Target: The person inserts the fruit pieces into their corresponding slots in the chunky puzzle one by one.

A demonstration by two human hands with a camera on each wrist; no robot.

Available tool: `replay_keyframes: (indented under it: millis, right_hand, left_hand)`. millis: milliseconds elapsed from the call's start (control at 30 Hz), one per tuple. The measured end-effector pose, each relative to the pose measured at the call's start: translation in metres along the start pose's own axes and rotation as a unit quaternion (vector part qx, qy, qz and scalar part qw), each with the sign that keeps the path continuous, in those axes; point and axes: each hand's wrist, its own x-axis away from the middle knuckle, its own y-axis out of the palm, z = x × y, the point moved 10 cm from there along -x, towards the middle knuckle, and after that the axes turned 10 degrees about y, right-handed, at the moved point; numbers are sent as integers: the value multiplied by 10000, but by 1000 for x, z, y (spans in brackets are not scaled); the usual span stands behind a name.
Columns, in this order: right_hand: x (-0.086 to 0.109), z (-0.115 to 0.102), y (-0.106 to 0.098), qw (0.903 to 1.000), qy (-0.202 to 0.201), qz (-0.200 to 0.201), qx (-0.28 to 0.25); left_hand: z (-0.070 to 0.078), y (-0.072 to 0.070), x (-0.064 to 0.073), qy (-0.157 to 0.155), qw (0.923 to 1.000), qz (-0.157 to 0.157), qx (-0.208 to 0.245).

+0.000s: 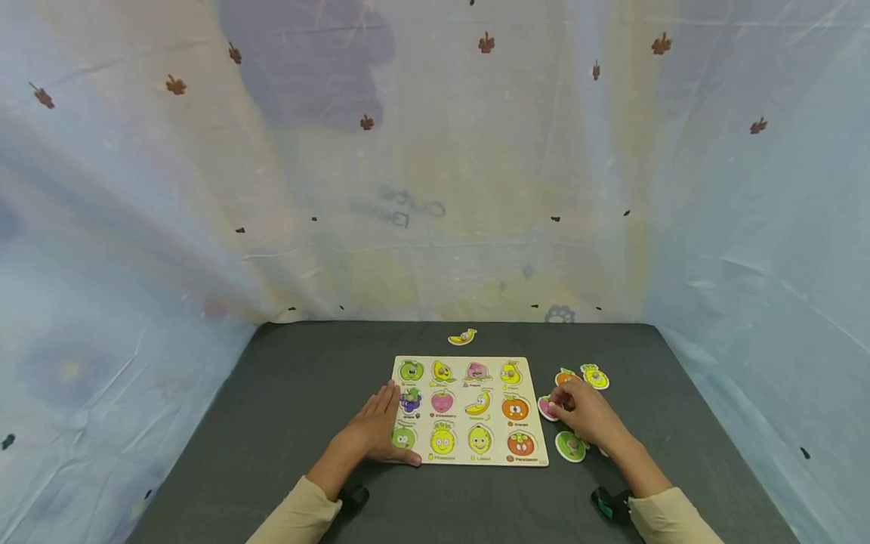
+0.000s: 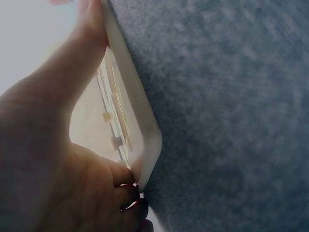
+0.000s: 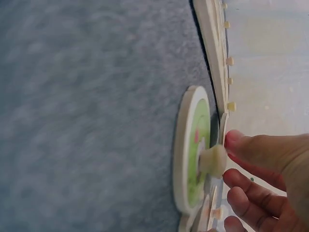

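A pale wooden fruit puzzle board (image 1: 461, 434) with rows of fruit pictures lies on the dark table. My left hand (image 1: 377, 423) rests on its left side, thumb on the near edge and fingers stretched along the edge; the left wrist view shows small knobs (image 2: 116, 142) on the board. Just off the board's right edge, my right hand (image 1: 587, 412) pinches a pink fruit puzzle piece (image 1: 545, 409) with thumb and forefinger. Below those fingers lies a round green piece (image 3: 195, 188) with a pale knob (image 3: 214, 161). Whether the pink piece is lifted cannot be told.
An orange piece (image 1: 564, 376) and a pineapple piece (image 1: 595, 377) lie beyond my right hand. Another piece is mostly hidden under the right wrist. A banana piece (image 1: 463, 338) lies behind the board. A patterned curtain (image 1: 435, 264) surrounds the dark table (image 1: 306, 378).
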Motion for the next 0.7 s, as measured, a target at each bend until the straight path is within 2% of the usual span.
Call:
replay_keyframes:
  millis: [267, 500, 700]
  right_hand:
    - [-4, -6, -4, 9996, 59, 183, 227]
    - [-6, -15, -2, 9998, 56, 78, 193]
    - [-11, -22, 3, 9998, -49, 81, 167]
  left_hand:
    - [6, -3, 4, -56, 9998, -58, -196]
    - [15, -11, 10, -157, 9997, -108, -132]
    - [3, -1, 2, -73, 9999, -30, -143]
